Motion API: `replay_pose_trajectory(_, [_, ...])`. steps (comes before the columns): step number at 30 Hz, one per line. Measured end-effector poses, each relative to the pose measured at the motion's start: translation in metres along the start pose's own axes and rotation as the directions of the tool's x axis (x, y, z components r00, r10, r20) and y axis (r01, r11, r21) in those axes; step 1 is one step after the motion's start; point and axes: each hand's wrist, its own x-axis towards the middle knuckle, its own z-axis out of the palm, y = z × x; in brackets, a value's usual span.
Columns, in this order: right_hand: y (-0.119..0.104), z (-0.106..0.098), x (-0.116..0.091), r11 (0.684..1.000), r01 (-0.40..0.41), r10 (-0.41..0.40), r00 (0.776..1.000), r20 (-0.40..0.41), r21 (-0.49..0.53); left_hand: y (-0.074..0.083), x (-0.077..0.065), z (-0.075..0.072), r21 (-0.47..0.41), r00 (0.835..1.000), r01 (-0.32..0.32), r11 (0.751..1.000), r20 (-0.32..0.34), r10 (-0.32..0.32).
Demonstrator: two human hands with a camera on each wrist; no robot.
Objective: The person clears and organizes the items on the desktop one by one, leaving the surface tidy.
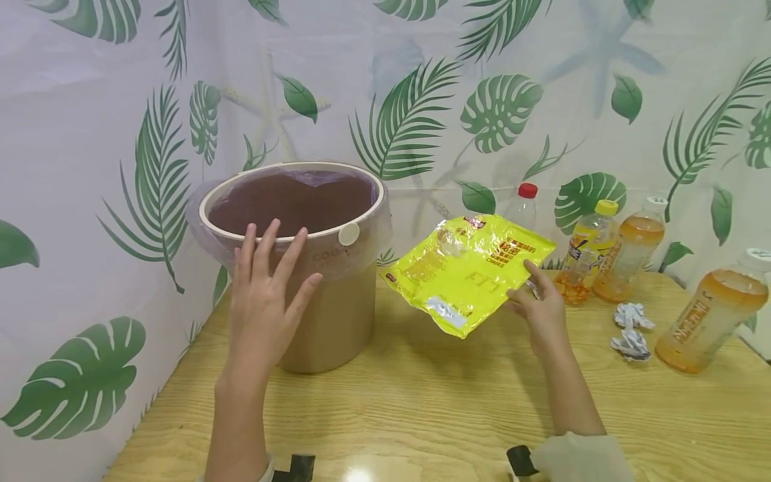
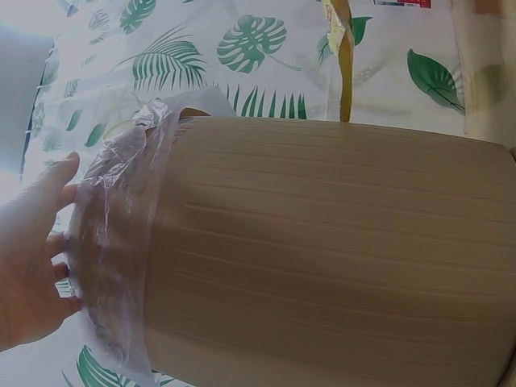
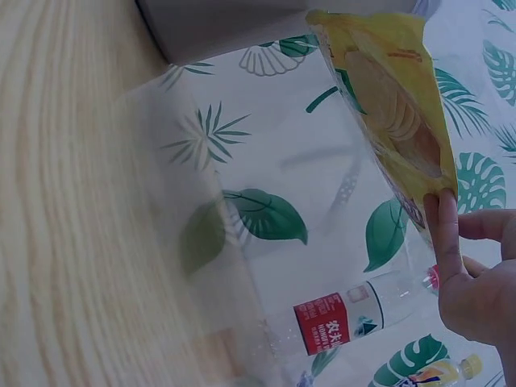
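"packet (image 1: 476,271) first: where is it hanging?"

"above the counter (image 1: 421,415), tilting, between the bin (image 1: 337,321) and the bottles (image 1: 584,258). the right hand (image 1: 542,318) is pinching its right edge, fingers (image 1: 540,278) clamping on it, so the packet is extending leftward from them, towards the bin."

"and its long axis?"

"i'm not managing to tell; the tilt is foreshortening it."

"which hand is lying nearer the bin?"

"the left hand (image 1: 264,304). its straight fingers are spreading apart at the rim (image 1: 325,232), seemingly touching, gripping nothing."

"how is the packet looking?"

"it's gleaming yellow, creasing slightly, showing red print and a pale strip (image 1: 448,311) near its lower edge."
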Motion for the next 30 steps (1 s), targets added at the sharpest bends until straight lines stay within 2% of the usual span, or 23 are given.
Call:
replay_pose_trajectory(20, [-0.027, 0.002, -0.011, 0.992, 0.021, -0.012, 0.997, -0.071, 0.127, -0.001, 0.001, -0.001, 0.018, 1.0, -0.013, 1.0, -0.002, 0.013])
replay_pose_trajectory(30, [-0.042, 0.001, -0.015, 0.978, 0.087, -0.072, 0.994, -0.086, 0.192, -0.001, 0.001, -0.001, 0.015, 1.0, -0.014, 1.0, -0.005, 0.014])
